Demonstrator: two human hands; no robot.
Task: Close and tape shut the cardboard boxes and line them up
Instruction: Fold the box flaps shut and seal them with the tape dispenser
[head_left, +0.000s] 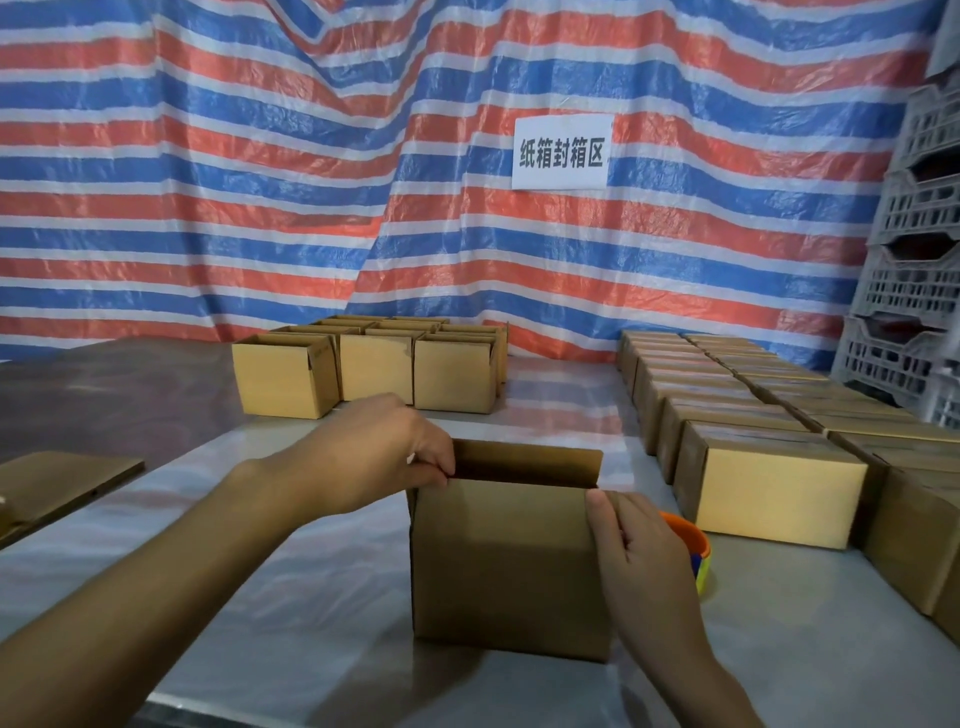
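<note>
Brown cardboard box (509, 566): it stands upright on the table right in front of you, near the front edge. Its top is open, the far flap stands straight up and the plain near wall faces you.
Your left hand (379, 452): the fingers are curled over the box's upper left corner and pinch the cardboard edge where the far flap begins.
Your right hand (641, 556): it clasps the box's upper right corner. The thumb lies on the near wall just under the rim and the other fingers wrap round the right side, partly out of sight.
Orange-rimmed tape roll (693, 540): it lies on the table just beside the box, to its right, mostly hidden behind your right hand. A yellow and blue part shows low down.
Open-topped cardboard boxes (374, 366): they are clustered close together at the far middle of the table, well apart from the box you hold.
Closed cardboard boxes (769, 486): they sit side by side in two rows down the right side of the table, from the far edge toward you. A glossy strip shows on the nearest tops.
Flat cardboard sheet (57, 483): it lies at the table's left edge.
Glossy grey table (311, 597): it carries everything above.
Red, blue and white striped tarpaulin (260, 156): it hangs behind the table.
White paper sign (561, 151): it is fixed to the tarpaulin and bears dark characters.
Grey slotted plastic crates (914, 270): they are stacked at the far right.
</note>
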